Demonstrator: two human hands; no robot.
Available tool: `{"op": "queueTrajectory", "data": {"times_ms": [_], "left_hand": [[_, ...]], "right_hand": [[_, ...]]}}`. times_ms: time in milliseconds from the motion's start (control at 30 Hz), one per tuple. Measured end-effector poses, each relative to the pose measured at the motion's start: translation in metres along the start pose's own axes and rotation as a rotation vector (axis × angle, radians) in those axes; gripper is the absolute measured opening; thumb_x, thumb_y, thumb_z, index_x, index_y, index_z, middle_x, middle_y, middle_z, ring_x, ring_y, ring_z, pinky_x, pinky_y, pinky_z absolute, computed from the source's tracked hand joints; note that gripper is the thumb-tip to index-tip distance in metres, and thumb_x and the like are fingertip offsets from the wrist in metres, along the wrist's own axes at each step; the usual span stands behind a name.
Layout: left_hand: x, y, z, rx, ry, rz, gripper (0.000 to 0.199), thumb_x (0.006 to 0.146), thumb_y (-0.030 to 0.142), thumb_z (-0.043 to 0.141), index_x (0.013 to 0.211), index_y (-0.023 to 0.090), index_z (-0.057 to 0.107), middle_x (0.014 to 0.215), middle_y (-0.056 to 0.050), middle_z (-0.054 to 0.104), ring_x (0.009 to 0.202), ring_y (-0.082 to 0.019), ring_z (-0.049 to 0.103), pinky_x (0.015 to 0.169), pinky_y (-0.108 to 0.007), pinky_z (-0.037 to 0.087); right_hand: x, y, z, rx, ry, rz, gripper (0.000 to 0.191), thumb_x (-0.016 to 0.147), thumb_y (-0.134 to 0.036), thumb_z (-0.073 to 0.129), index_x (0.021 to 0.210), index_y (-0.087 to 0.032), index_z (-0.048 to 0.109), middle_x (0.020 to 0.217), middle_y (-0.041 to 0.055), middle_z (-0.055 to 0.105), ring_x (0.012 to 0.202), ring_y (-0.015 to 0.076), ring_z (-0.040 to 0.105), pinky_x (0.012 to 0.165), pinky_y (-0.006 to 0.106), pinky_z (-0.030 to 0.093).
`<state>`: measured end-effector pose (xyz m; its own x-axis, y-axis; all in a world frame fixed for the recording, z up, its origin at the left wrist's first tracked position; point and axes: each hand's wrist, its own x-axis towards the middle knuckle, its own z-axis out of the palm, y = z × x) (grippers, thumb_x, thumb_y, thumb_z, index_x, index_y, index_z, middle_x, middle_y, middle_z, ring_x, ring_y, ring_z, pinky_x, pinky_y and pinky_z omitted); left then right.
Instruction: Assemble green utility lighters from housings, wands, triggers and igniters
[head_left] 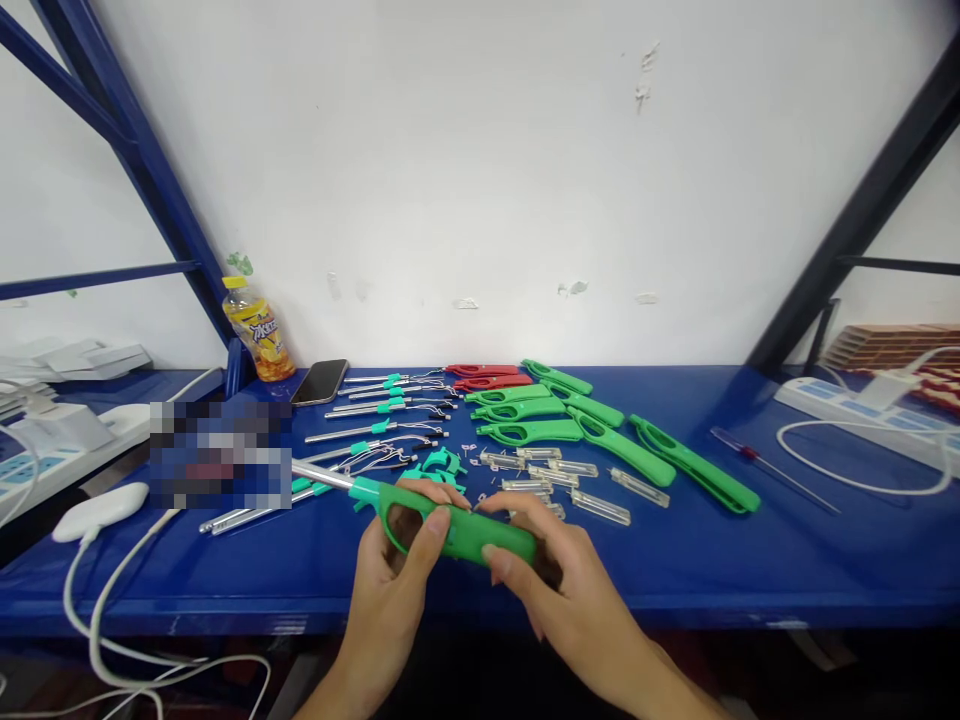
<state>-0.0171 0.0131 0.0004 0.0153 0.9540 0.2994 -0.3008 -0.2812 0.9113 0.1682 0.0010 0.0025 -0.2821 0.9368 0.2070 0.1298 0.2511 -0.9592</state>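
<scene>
A green long-necked gas lighter (480, 537) lies across both hands above the table's front edge, its metal tube pointing left. My left hand (405, 560) is closed around the handle near the trigger opening, thumb on top. My right hand (559, 570) grips the rear end between thumb and fingers. Just beyond are teal triggers (442, 462) and several clear plastic fuel tanks (600, 506). Green handle shells (626, 445) and red handle shells (491, 382) lie farther back. To the left, metal lighter tubes (349, 432) with thin wires lie in a row.
A drink bottle (259, 330) and a phone (321, 382) are at the back left. A screwdriver (776, 470) lies right, near a white power strip (862, 420). White cables (97, 620) hang over the left front edge. A pixelated patch hides something at left.
</scene>
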Motion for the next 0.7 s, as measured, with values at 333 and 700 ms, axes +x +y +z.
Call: {"op": "queueTrajectory", "data": {"times_ms": [333,700], "left_hand": [[-0.004,0.006,0.001,0.055,-0.171,-0.028,0.024,0.105,0.044,0.069,0.122,0.027,0.067,0.108,-0.003,0.068,0.086,-0.015,0.063,0.081,-0.027,0.053],[-0.005,0.006,-0.001,0.121,-0.266,-0.161,0.032,0.101,0.05,0.072,0.123,0.027,0.066,0.088,0.0,0.064,0.075,-0.015,0.065,0.07,-0.025,0.054]], "right_hand": [[-0.001,0.003,-0.018,-0.305,0.305,-0.449,0.023,0.1,-0.02,0.072,0.119,-0.031,0.076,0.102,-0.0016,0.082,0.085,0.0163,0.078,0.076,0.024,0.063],[-0.003,-0.004,-0.032,-0.544,0.062,-0.399,0.03,0.106,-0.024,0.062,0.134,-0.032,0.07,0.115,0.003,0.079,0.099,0.0201,0.076,0.085,0.032,0.063]]}}
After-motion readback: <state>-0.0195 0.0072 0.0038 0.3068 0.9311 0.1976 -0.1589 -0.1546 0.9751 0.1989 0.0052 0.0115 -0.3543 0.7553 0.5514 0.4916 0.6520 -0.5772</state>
